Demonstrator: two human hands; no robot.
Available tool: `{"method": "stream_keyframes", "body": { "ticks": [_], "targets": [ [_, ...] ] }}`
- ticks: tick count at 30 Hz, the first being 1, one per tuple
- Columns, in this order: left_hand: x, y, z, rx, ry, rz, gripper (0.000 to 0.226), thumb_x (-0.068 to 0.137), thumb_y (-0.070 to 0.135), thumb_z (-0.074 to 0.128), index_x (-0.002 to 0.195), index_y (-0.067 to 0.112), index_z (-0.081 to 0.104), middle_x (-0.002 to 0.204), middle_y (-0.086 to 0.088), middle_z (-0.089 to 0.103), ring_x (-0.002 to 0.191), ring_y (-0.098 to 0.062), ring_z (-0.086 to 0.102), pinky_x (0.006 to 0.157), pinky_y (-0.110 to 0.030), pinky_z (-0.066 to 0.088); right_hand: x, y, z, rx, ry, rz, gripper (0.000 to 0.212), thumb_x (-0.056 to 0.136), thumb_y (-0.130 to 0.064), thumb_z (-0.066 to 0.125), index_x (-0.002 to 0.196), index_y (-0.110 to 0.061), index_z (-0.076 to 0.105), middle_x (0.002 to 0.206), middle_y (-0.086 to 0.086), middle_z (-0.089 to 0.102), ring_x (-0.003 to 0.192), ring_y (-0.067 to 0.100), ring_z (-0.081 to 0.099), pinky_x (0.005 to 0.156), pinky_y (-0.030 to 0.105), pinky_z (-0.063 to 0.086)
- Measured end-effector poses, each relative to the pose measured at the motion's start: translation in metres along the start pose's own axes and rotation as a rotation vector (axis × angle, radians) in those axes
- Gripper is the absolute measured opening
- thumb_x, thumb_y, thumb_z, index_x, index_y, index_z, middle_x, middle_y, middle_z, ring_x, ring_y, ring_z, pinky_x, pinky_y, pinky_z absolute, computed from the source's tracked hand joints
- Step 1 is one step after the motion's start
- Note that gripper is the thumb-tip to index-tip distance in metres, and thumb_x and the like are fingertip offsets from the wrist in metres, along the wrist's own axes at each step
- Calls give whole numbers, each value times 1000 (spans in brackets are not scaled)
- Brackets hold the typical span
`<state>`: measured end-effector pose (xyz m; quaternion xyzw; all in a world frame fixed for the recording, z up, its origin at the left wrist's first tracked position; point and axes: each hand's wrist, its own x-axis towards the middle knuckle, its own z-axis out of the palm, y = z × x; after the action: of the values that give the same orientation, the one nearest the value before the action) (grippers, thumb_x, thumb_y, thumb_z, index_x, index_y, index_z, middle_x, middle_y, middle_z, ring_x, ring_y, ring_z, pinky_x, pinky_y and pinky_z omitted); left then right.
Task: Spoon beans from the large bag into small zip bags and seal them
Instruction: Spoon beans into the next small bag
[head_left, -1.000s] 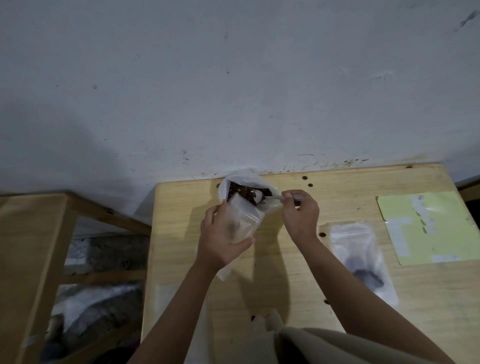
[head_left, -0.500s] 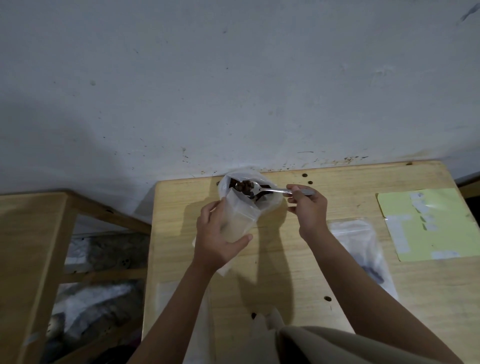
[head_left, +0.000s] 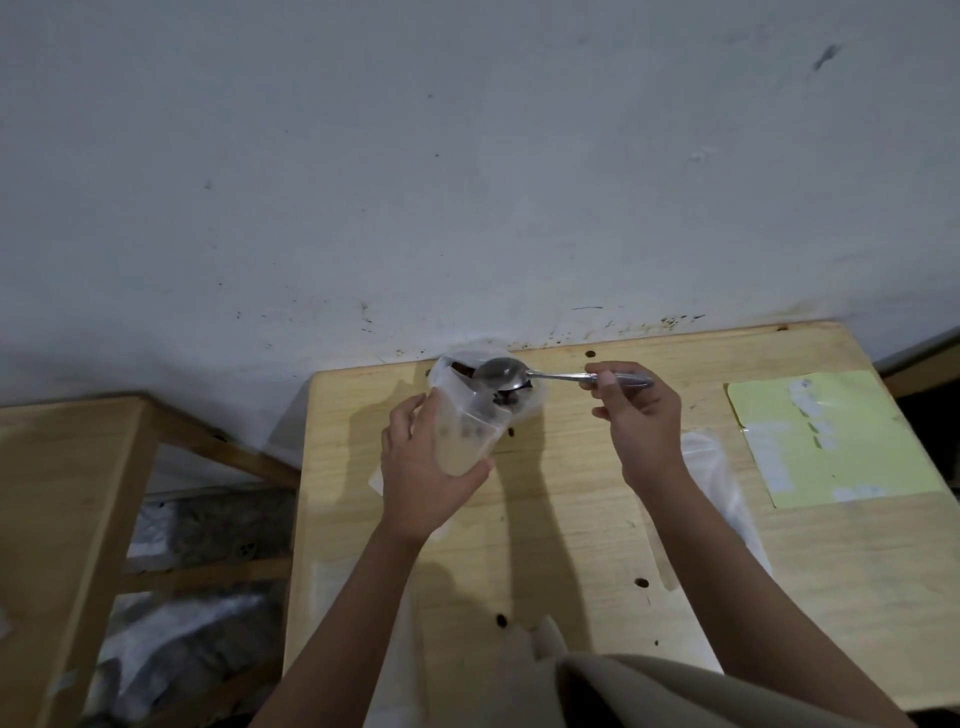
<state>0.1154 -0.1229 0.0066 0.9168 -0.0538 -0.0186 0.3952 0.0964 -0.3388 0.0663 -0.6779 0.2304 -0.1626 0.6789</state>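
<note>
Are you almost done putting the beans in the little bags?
Not yet. A few beans already sit in the small zip bag that the left hand holds open. The right hand holds the spoon over the large bag, its bowl looking empty. More scooping and sealing are left.

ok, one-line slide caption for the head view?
Left hand holds a small zip bag open while right hand holds spoon over it.

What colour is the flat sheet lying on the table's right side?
The sheet is pale yellow-green with whitish patches, seen in the head view, the only one.
</note>
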Motion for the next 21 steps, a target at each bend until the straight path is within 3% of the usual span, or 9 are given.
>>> {"method": "stream_keyframes", "body": {
  "ticks": [3,6,10,13,17,21],
  "targets": [
    [-4,-1,2,-11,-1,-12,99,56,62,69,142,28,34,136,9,29,118,-7,27,98,-34,40,0,6,0,-10,49,-7,23,92,-5,55,83,-21,67,79,-2,67,74,-1,62,70,29,50],
    [-9,-4,3,-11,1,-39,101,55,64,68,143,27,34,136,8,29,120,-8,27,96,-32,37,-2,26,7,-110,78,17,24,91,-7,57,83,-27,68,83,-2,69,82,12,63,72,35,51],
    [-9,-10,4,10,-8,-54,103,56,61,72,143,23,33,136,5,30,123,-17,31,96,-32,35,-3,51,22,-235,99,31,15,91,-9,58,95,-15,71,93,5,71,79,3,60,60,7,41],
    [-6,-12,5,5,-29,-59,101,60,52,79,144,23,31,137,5,28,122,-14,29,96,-32,35,4,56,31,-286,115,-44,16,91,-9,58,99,-14,71,94,0,68,80,1,60,60,7,45],
    [1,-13,10,-15,-57,-79,101,56,56,75,143,24,33,136,7,27,117,-7,25,96,-31,35,21,56,39,-390,121,-187,17,90,-7,58,99,-11,71,91,-1,67,78,7,59,64,15,48],
    [9,-13,16,-67,-127,-83,101,54,63,70,141,24,36,131,14,26,122,-13,30,96,-29,33,32,61,49,-382,148,-42,15,90,-10,58,97,-9,70,92,-1,67,83,11,60,62,2,41]
  ]
}}
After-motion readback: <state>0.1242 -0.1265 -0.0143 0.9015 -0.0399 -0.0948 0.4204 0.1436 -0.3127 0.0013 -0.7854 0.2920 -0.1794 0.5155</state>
